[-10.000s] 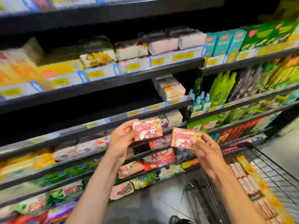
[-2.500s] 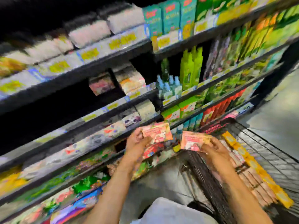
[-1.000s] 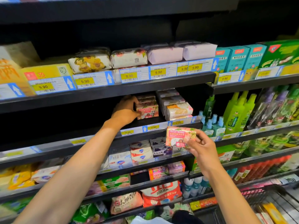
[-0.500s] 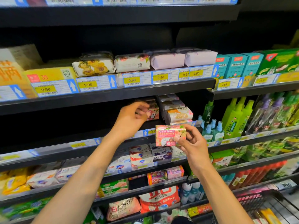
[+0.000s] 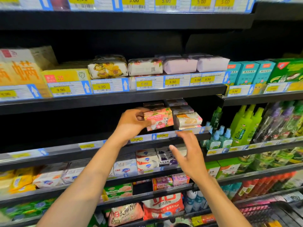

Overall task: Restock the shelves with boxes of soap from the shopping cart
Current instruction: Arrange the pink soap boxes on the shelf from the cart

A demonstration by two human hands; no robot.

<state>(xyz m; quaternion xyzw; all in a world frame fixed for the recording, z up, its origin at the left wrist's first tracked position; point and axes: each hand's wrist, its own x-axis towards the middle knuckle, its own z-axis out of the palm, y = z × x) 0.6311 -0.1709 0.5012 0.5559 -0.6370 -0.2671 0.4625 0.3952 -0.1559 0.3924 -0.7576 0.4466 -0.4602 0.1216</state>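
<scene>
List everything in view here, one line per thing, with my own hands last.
Goat soap box: one, pink, at the middle shelf, held.
Wrapped soap bars: four, floral and lilac, upper shelf.
Teal boxes: three, teal, upper shelf, right.
Spray bottles: several, bright green, right bay.
Small spray bottles: several, pale blue, left of the green ones.
Price labels: many, yellow, shelf edges.
Shopping cart: one, dark wire, bottom right.
Left hand grip: one, bare, holds the soap box.
Right hand grip: one, bare, empty, below the box.
</scene>
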